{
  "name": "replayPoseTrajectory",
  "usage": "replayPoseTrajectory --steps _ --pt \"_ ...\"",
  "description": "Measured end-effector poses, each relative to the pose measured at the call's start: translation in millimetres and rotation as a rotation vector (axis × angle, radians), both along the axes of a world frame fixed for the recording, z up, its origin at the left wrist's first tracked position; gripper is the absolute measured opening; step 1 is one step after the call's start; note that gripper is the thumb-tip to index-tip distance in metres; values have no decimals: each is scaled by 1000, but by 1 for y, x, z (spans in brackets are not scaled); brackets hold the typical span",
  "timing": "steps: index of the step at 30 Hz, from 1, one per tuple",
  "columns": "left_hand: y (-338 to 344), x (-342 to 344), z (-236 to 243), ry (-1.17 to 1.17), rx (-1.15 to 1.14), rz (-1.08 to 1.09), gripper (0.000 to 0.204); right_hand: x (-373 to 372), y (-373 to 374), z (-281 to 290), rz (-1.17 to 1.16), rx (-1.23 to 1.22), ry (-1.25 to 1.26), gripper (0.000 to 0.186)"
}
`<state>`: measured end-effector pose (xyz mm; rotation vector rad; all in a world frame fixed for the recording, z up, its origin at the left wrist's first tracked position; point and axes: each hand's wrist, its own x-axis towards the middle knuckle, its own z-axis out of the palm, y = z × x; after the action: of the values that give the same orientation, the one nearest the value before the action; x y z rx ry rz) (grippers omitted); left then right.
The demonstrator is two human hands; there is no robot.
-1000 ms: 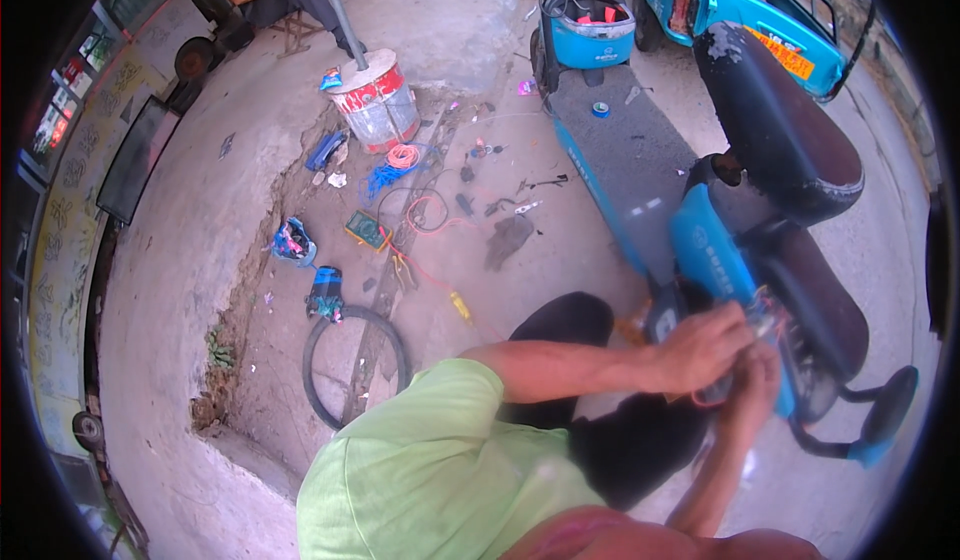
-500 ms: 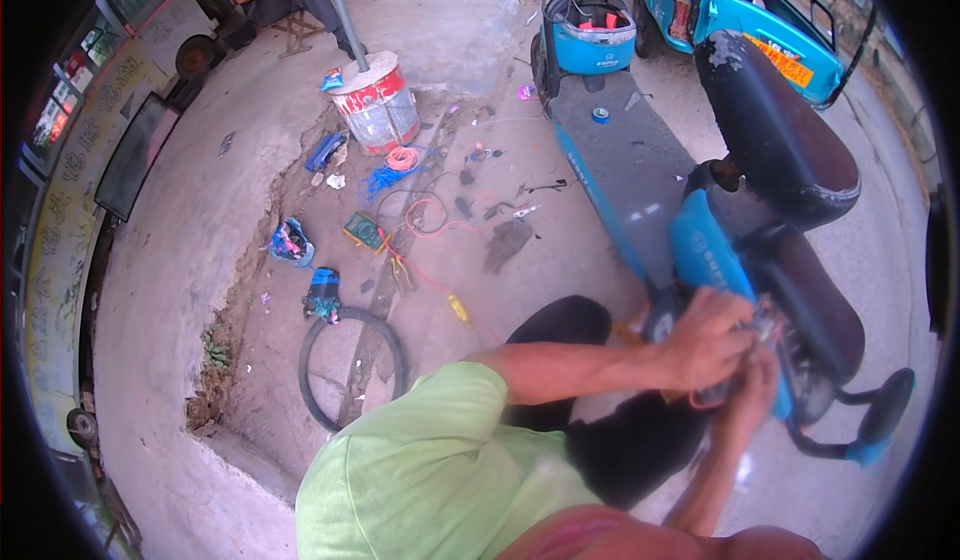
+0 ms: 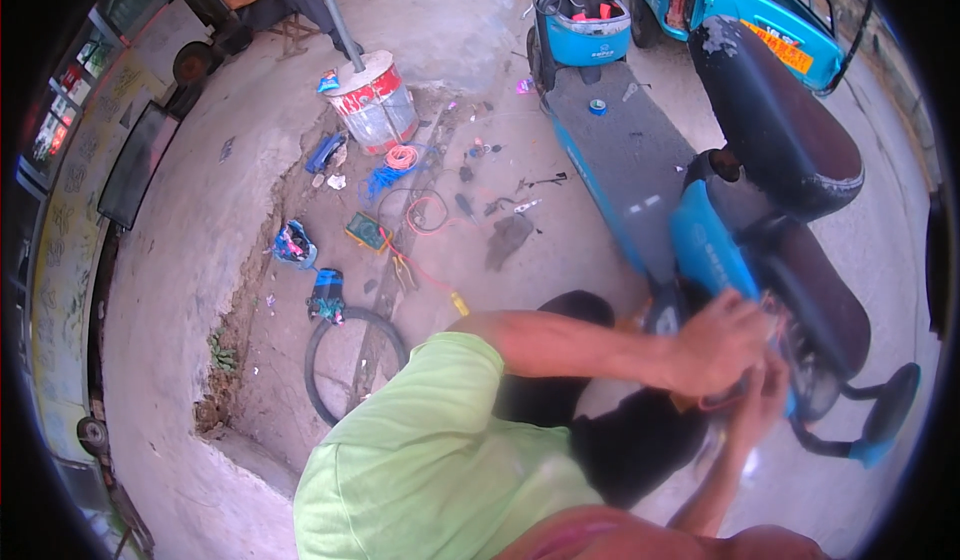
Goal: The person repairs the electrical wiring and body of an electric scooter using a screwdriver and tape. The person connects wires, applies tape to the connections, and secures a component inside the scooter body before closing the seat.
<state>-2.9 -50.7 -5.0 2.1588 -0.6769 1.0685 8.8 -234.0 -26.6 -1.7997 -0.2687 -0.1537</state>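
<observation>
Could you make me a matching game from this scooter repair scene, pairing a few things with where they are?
Things:
1. bucket
2. tyre
3. scooter seat
4. roll of blue tape

Places:
A. lying flat on the ground beside the green-shirted shoulder
B. tipped up over the open rear of the blue scooter
C. on the scooter's grey footboard
D. holding the foot of a metal pole, near the orange coiled wire

Pairs: 1-D, 2-A, 3-B, 4-C
</observation>
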Motion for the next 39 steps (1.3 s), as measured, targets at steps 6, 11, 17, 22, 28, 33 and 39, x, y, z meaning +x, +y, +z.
replayPoseTrajectory --steps 6,11,17,22,28,33,39 --pt "3 -2 -17 13 -173 4 19 0 2 -8 -31 -13 -22 19" --pt "14 -2 -21 -62 -95 12 20 0 12 -4 -65 -20 15 15" --pt "11 20 0 -121 70 -93 15 8 0 1 -52 2 -30 17" --pt "-4 4 18 -148 26 10 16 6 -2 25 3 -113 -56 18" --pt "6 2 -4 65 45 -65 16 -3 0 30 -2 -95 87 18" --pt "19 5 -8 106 -33 -163 20 0 1 23 47 2 166 21" --pt "29 17 -13 11 91 -139 16 0 11 27 72 -18 120 23"
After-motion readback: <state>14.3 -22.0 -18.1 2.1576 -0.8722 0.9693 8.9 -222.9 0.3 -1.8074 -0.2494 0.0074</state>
